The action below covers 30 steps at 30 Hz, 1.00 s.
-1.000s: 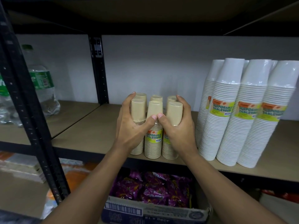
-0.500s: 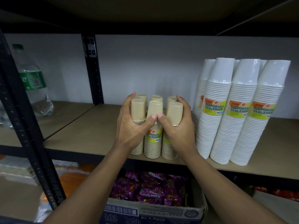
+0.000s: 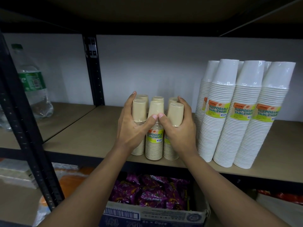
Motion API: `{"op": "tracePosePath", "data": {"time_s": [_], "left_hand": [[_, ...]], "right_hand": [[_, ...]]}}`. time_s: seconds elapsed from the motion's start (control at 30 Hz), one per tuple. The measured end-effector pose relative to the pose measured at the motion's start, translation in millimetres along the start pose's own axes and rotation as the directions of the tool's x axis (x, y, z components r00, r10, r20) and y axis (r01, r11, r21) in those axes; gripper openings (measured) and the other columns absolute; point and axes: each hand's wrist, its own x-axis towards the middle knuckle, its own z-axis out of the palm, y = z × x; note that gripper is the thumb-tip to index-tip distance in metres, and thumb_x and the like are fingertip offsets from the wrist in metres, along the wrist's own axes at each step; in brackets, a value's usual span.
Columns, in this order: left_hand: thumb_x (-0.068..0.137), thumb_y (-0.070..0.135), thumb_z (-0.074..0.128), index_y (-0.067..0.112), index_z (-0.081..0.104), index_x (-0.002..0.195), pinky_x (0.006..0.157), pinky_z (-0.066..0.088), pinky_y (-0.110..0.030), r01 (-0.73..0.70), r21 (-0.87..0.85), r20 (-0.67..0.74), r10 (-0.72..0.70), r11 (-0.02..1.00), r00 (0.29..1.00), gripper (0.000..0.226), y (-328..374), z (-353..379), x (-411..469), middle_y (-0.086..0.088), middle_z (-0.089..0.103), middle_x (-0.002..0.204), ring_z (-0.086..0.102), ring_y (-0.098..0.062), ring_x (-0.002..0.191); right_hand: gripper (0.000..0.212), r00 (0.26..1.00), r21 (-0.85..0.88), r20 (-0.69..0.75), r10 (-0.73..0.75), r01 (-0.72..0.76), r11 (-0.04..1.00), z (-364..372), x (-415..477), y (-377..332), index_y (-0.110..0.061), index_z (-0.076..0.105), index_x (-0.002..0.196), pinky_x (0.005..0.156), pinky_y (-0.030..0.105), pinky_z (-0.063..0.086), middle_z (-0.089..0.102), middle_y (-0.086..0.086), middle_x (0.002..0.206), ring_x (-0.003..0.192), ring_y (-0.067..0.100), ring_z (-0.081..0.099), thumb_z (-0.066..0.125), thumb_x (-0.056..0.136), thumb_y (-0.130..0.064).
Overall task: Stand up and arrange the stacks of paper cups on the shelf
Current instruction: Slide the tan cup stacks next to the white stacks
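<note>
Several stacks of small tan paper cups [image 3: 154,141] stand upright in a tight cluster on the wooden shelf [image 3: 91,136], near its front edge. My left hand [image 3: 131,126] wraps around the left side of the cluster. Around the right side curls my right hand [image 3: 178,128]. Both thumbs meet on the front middle stack. To the right, apart from my hands, stand several taller stacks of white cups [image 3: 237,115] with green and yellow labels.
A black upright post [image 3: 94,69] stands behind the shelf on the left. A clear plastic bottle [image 3: 32,82] with a green label sits on the neighbouring shelf. Below, a cardboard box [image 3: 155,215] holds purple snack packets.
The cups and both hands keep the same grip. Only the view has drifted slightly, shifting everything a little to the left.
</note>
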Motion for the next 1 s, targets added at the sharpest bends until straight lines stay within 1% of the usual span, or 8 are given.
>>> {"op": "tracePosePath", "data": {"time_s": [0.2, 0.37, 0.57, 0.7, 0.83, 0.87, 0.93, 1.0], "left_hand": [[0.069, 0.064, 0.076, 0.050, 0.016, 0.151, 0.109, 0.046, -0.040, 0.013, -0.013, 0.044, -0.012, 1.000, 0.999, 0.103, 6, -9, -8, 0.013, 0.043, 0.151, 0.049, -0.002, 0.132], [0.064, 0.069, 0.077, 0.054, 0.011, 0.150, 0.112, 0.042, -0.044, 0.041, -0.007, 0.075, -0.041, 0.999, 0.996, 0.110, 11, -16, -14, 0.013, 0.036, 0.156, 0.042, -0.006, 0.139], [0.058, 0.069, 0.082, 0.050, 0.008, 0.152, 0.114, 0.039, -0.045, 0.078, -0.006, 0.110, -0.077, 0.997, 0.991, 0.121, 10, -20, -25, 0.015, 0.032, 0.157, 0.038, -0.002, 0.141], [0.056, 0.064, 0.087, 0.048, 0.007, 0.152, 0.116, 0.037, -0.045, 0.138, -0.005, 0.128, -0.136, 0.990, 0.982, 0.126, 8, -23, -35, 0.018, 0.031, 0.156, 0.036, -0.001, 0.141], [0.056, 0.055, 0.090, 0.044, 0.003, 0.153, 0.116, 0.034, -0.038, 0.187, 0.008, 0.164, -0.186, 0.982, 0.969, 0.131, 6, -27, -46, 0.012, 0.026, 0.160, 0.034, -0.002, 0.139], [0.056, 0.055, 0.091, 0.043, 0.002, 0.153, 0.116, 0.033, -0.037, 0.195, 0.017, 0.175, -0.195, 0.981, 0.965, 0.132, 5, -28, -49, 0.011, 0.025, 0.160, 0.033, -0.002, 0.140], [0.052, 0.059, 0.091, 0.043, 0.002, 0.153, 0.117, 0.032, -0.041, 0.201, 0.047, 0.180, -0.206, 0.978, 0.962, 0.136, 3, -29, -55, 0.012, 0.025, 0.160, 0.031, -0.004, 0.142], [0.049, 0.063, 0.090, 0.043, 0.003, 0.153, 0.116, 0.035, -0.044, 0.199, 0.092, 0.163, -0.212, 0.976, 0.964, 0.137, 1, -29, -61, 0.011, 0.027, 0.159, 0.033, -0.005, 0.142]], "right_hand": [[0.090, 0.998, 0.019, 0.053, 0.019, -0.020, 1.000, -4, -4, -4, -0.038, 0.033, 0.151, 0.102, 0.035, 0.053, 0.053, -0.014, 0.143, 0.121, 0.004, 0.058, 0.071, 0.073, -0.062], [0.090, 0.997, 0.030, 0.065, 0.044, -0.046, 0.998, -7, -7, -7, -0.039, 0.030, 0.153, 0.104, 0.033, 0.051, 0.051, -0.015, 0.145, 0.124, 0.003, 0.056, 0.076, 0.078, -0.056], [0.095, 0.993, 0.050, 0.092, 0.079, -0.084, 0.995, -11, -13, -9, -0.035, 0.022, 0.157, 0.093, 0.002, 0.038, 0.041, -0.043, 0.131, 0.117, -0.021, 0.048, 0.080, 0.081, -0.042], [0.099, 0.990, 0.044, 0.094, 0.107, -0.112, 0.993, -14, -22, -10, -0.038, 0.019, 0.157, 0.105, 0.016, 0.036, 0.041, -0.026, 0.148, 0.131, -0.007, 0.046, 0.080, 0.079, -0.047], [0.101, 0.980, 0.042, 0.133, 0.146, -0.152, 0.987, -19, -32, -11, -0.035, 0.016, 0.158, 0.095, 0.004, 0.036, 0.040, -0.032, 0.144, 0.123, -0.018, 0.046, 0.080, 0.080, -0.044], [0.100, 0.979, 0.034, 0.138, 0.149, -0.155, 0.987, -20, -36, -9, -0.035, 0.017, 0.158, 0.096, 0.006, 0.038, 0.040, -0.036, 0.141, 0.121, -0.021, 0.046, 0.080, 0.080, -0.043], [0.102, 0.977, 0.005, 0.134, 0.167, -0.169, 0.986, -23, -46, -3, -0.034, 0.020, 0.157, 0.106, 0.022, 0.043, 0.044, -0.029, 0.145, 0.128, -0.012, 0.046, 0.081, 0.077, -0.047], [0.110, 0.975, -0.052, 0.119, 0.187, -0.182, 0.982, -24, -57, 1, -0.034, 0.015, 0.157, 0.116, 0.039, 0.038, 0.035, -0.016, 0.158, 0.142, 0.001, 0.038, 0.077, 0.070, -0.058]]}}
